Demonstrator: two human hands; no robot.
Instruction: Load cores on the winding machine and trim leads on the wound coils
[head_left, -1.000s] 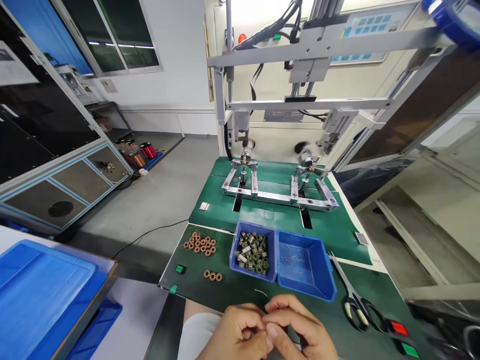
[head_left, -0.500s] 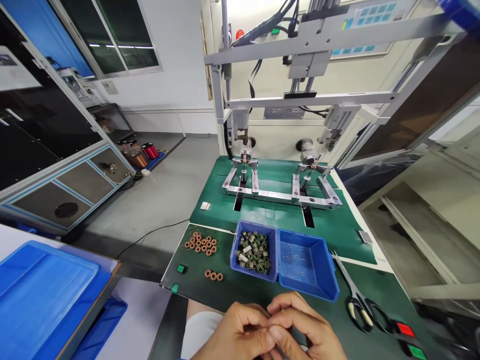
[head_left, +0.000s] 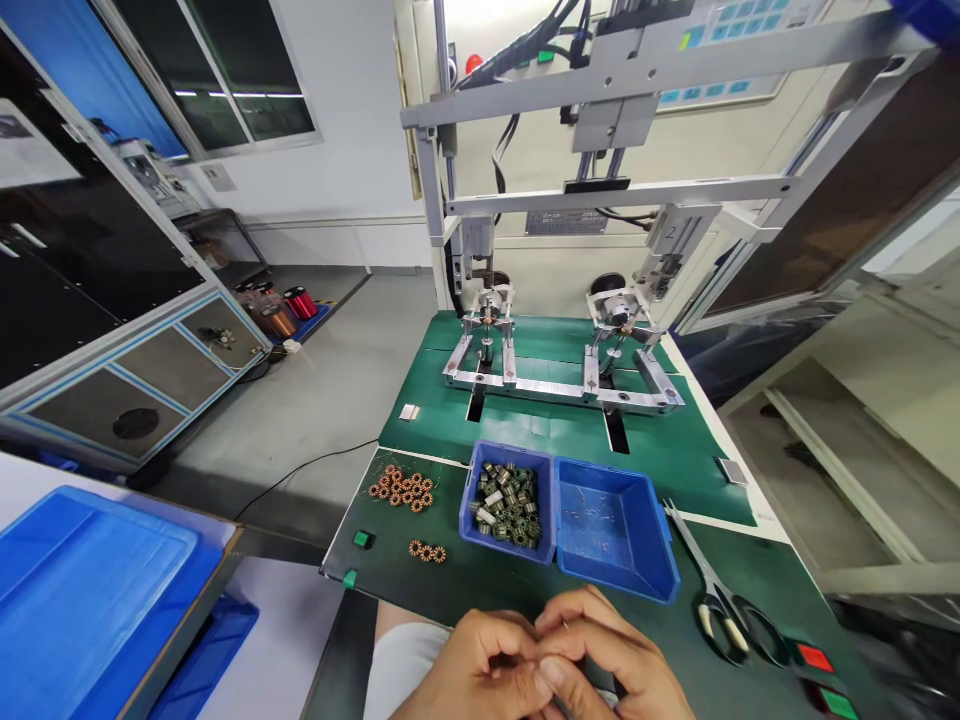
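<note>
- At the lower left, a blue tray (head_left: 97, 590) lies on a pale surface beside my station.
- Beyond it, red and copper-coloured spools (head_left: 277, 308) stand on the floor near a black cabinet (head_left: 82, 230).
- On the left of the dark green table (head_left: 461, 590), I see a cluster of copper-wound rings (head_left: 401, 488), with a row of three rings (head_left: 427, 552) nearer the edge; a green button (head_left: 362, 539) sits left of that row.
- At the near edge, my left hand (head_left: 487, 665) has its thumb and forefinger drawn together, tips against the other hand; I cannot tell whether anything is between them.
- Just behind the hands, a blue bin (head_left: 546, 500) holds a heap of dark greenish cores (head_left: 517, 515) and a few pale pieces.
- Farther back, a metal fixture (head_left: 551, 391) spans the table under the machine frame.
- My right hand (head_left: 611, 650) is bent inward, pinching a thin wire (head_left: 565, 627) that glints at its fingers; the rest is hidden from me.
- Touching the bin's right side, a second blue bin (head_left: 630, 540) carries fine strands.
- To its right, scissors (head_left: 709, 575) lie with blades pointing away, near a red button (head_left: 815, 657).
</note>
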